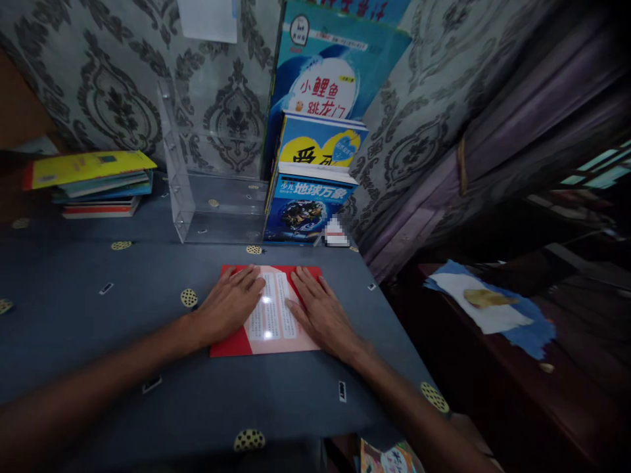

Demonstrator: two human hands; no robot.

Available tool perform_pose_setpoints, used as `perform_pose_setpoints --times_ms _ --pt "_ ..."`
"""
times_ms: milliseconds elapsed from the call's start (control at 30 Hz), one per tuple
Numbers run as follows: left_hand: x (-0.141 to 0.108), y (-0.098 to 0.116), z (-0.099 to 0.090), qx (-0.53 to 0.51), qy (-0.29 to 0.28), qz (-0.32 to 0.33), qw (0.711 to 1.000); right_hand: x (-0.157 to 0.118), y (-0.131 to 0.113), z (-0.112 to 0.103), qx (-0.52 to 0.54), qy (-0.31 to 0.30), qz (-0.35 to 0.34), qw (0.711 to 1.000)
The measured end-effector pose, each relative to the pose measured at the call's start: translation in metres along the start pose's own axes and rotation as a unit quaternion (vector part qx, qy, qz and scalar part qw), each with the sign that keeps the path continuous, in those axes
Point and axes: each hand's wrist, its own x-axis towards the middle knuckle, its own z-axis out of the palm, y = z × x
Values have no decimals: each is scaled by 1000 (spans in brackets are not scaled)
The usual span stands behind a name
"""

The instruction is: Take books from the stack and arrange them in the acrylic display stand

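A red and pink book [273,315] with white text panels lies flat on the blue-grey tablecloth [123,309]. My left hand [229,305] rests on its left part, fingers together and stretched forward. On the right part lies my right hand [323,315], palm down, its fingers extended and the thumb spread toward the middle. Behind the book is a clear acrylic rack [180,197]. Its right side holds upright books, with a blue one [308,210] in front, a yellow one [315,141] behind it and a tall teal one [345,66] at the back.
A stack of books [106,184], yellow on top, sits at the back left. Patterned wall and a purple curtain [419,203] stand behind. Off the table's right edge, a dark red surface [552,401] bears a blue cloth [537,335]. Another book [387,456] shows below the front edge.
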Motion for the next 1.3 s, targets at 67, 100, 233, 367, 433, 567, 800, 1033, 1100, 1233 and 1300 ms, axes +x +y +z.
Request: perform_pose_setpoints --times_ms 67,100,233,367,433,567,800,1033,1100,1233,1300 --pt "0 0 1 0 0 0 1000 -4 5 2 -2 15 32 999" --pt "1 0 1 0 -1 -1 1000 -6 6 2 -2 22 45 999" --pt "0 2 -3 8 -9 -12 1000 -7 7 2 1 33 64 997" --pt "-1 6 -10 26 -8 -24 999 -5 3 0 5 41 67 997" --pt "-3 8 -14 35 -16 -26 999 -5 3 -1 2 40 73 997" --pt "-8 5 -20 45 -18 -19 999 -5 4 0 -3 41 73 996" --pt "-23 -9 -21 76 -19 -50 996 -5 4 -1 0 38 71 997" --pt "-28 -10 -19 71 8 -62 995 -5 -11 -15 -50 4 98 994" --pt "-27 -9 -19 78 12 -58 995 -4 -24 -19 -80 8 103 991" --pt "-27 -10 -16 95 21 -44 994 8 -61 -13 -78 8 41 996" --pt "-27 -11 -14 98 29 -37 994 17 -77 -6 -47 -5 -20 999"
